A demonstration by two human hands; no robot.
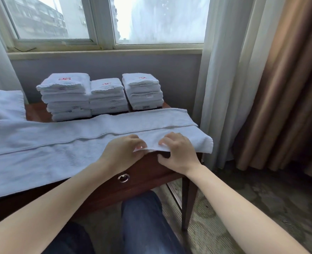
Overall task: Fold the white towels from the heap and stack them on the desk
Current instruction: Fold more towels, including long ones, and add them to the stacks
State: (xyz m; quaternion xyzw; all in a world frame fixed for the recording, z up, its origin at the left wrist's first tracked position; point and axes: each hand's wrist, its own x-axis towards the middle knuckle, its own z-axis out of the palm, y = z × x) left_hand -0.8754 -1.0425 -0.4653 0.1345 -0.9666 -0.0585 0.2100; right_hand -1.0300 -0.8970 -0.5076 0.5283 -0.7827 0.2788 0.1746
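A long white towel (63, 149) lies spread across the dark wooden desk (148, 171), folded lengthwise with its edges showing as ridges. My left hand (122, 153) and my right hand (177, 153) both pinch the towel's near edge at the right part of the desk, close together, fingers curled over the cloth. Three stacks of folded white towels stand at the back of the desk: a left stack (65, 97), a lower middle stack (107, 97) and a right stack (142, 91), each with a red emblem on top.
More white towel cloth (4, 103) lies heaped at the far left. A window and sill run behind the desk. White and brown curtains (261, 79) hang at the right. A drawer ring pull (123, 178) sits on the desk front. My legs in jeans are below.
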